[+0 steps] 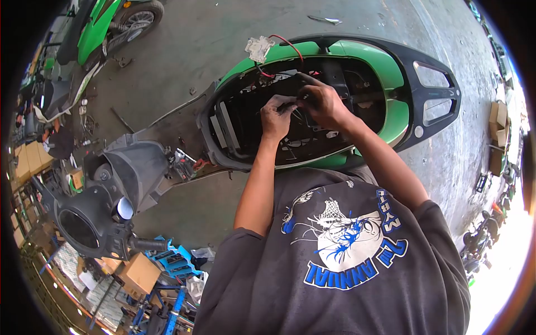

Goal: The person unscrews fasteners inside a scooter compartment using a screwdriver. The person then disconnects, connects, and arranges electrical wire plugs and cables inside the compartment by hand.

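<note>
left hand (276,118), right hand (326,105) close together over scooter (371,61), fingers narrowed, probably for fine control; cannot tell what's held.

Your shirt (245,273) is charcoal with a white-and-blue print (347,245). You have green rear panels (385,67) and a black rack (432,92) on the scooter (205,131), a red wire (293,44), a whitish piece (259,49) and grey floor (184,50).

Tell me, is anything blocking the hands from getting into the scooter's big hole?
Nothing I can see. The left hand and right hand are at the open bay, with no cover across it. The red wire loops up beyond them, not in between.
</note>
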The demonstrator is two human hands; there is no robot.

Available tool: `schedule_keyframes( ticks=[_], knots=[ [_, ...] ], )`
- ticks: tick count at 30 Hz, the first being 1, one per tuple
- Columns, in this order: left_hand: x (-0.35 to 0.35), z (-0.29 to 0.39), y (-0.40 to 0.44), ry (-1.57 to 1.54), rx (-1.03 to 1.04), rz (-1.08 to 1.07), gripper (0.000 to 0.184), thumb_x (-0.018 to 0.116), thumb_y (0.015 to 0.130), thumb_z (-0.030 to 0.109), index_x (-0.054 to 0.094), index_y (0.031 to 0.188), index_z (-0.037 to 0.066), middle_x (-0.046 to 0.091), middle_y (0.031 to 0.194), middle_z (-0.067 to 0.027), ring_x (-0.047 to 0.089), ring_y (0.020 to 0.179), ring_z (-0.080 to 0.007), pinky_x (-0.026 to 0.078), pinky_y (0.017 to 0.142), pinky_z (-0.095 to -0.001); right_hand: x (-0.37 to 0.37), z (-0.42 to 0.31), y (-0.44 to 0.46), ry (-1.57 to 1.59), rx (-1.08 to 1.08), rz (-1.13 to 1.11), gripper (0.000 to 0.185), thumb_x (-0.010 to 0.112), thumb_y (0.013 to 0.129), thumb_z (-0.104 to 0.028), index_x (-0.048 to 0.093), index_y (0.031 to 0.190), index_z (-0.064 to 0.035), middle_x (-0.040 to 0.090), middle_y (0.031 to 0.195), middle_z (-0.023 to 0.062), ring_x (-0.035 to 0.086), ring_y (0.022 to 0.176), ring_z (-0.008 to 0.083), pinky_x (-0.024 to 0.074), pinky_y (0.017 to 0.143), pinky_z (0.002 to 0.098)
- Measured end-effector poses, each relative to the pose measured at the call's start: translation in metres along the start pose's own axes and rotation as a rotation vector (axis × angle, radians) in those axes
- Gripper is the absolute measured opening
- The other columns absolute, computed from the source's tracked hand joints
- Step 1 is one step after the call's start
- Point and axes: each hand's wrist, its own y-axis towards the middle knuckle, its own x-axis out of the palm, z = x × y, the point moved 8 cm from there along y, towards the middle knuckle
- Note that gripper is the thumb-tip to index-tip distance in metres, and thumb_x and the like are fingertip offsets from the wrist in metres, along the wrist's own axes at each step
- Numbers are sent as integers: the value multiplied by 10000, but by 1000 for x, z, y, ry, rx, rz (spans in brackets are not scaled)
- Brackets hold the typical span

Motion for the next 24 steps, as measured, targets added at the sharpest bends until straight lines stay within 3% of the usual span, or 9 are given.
schedule_keyframes(
  ticks=[2, 4, 6, 10, 12, 15, 20, 22, 24],
  knots=[
    [-2, -6, 4, -48, -68, -6, 190, 750, 776, -19, 687, 952, 10, 697, 872, -67, 668, 802, -142, 537, 736, -283, 28, 4, 14, -12, -40, -281, 162, 643, 781, -41, 614, 912, 49, 636, 886, 224, 623, 880, 416, 506, 748, 438],
    [-6, -12, 7, -96, -134, -5, 223, 742, 769, -31, 681, 980, 10, 705, 896, -72, 671, 822, -126, 543, 736, -282, 37, 4, 19, -79, -59, -363, 142, 618, 769, -20, 606, 894, 45, 626, 872, 222, 614, 870, 421, 500, 749, 445],
    [-1, -20, 7, -466, -181, -72, 289, 768, 767, 14, 660, 1035, 2, 704, 942, -72, 663, 855, -116, 535, 760, -278, 44, 6, 20, -190, -86, -440, 176, 565, 725, 40, 602, 897, 37, 612, 852, 220, 606, 868, 417, 487, 761, 456],
    [-24, -59, -7, -270, -288, 90, 357, 783, 755, 64, 652, 1078, -12, 700, 1003, -88, 664, 906, -159, 524, 819, -298, 45, 6, 20, -242, -91, -517, 188, 557, 761, 37, 562, 949, 49, 609, 885, 258, 599, 882, 458, 485, 744, 484],
    [-2, -81, -25, -210, -464, -111, 397, 777, 755, 100, 654, 1115, -15, 694, 1059, -97, 650, 954, -190, 500, 886, -323, 47, 7, 19, -236, -61, -548, 177, 554, 766, 40, 551, 943, 48, 606, 884, 260, 595, 878, 461, 480, 738, 487],
    [23, -87, -32, -261, -559, -223, 421, 782, 768, 117, 651, 1149, -5, 683, 1097, -99, 614, 1027, -172, 460, 948, -320, 50, 12, 18, -240, -31, -561, 156, 549, 772, 42, 532, 927, 45, 599, 875, 264, 588, 864, 466, 471, 726, 493],
    [27, -74, -28, -391, -480, -118, 357, 761, 775, 136, 679, 1101, 15, 704, 1053, -77, 635, 997, -173, 471, 921, -325, 50, 22, 18, -234, 19, -557, 171, 545, 769, 41, 532, 940, 36, 595, 862, 273, 581, 837, 469, 468, 717, 500],
    [21, -74, -21, -135, -305, -1, 363, 730, 765, 123, 673, 1103, 2, 712, 1022, -131, 668, 967, -215, 499, 885, -341, 52, 30, 13, -320, 13, -563, 193, 543, 778, 31, 537, 971, 29, 605, 865, 271, 589, 835, 464, 471, 717, 503],
    [22, -68, -15, -9, -278, -37, 390, 723, 746, 115, 666, 1112, -7, 706, 1017, -166, 674, 978, -255, 512, 870, -354, 58, 33, 4, -281, -24, -571, 207, 535, 788, 27, 533, 996, 29, 606, 870, 272, 593, 829, 462, 474, 722, 500]
  ],
)
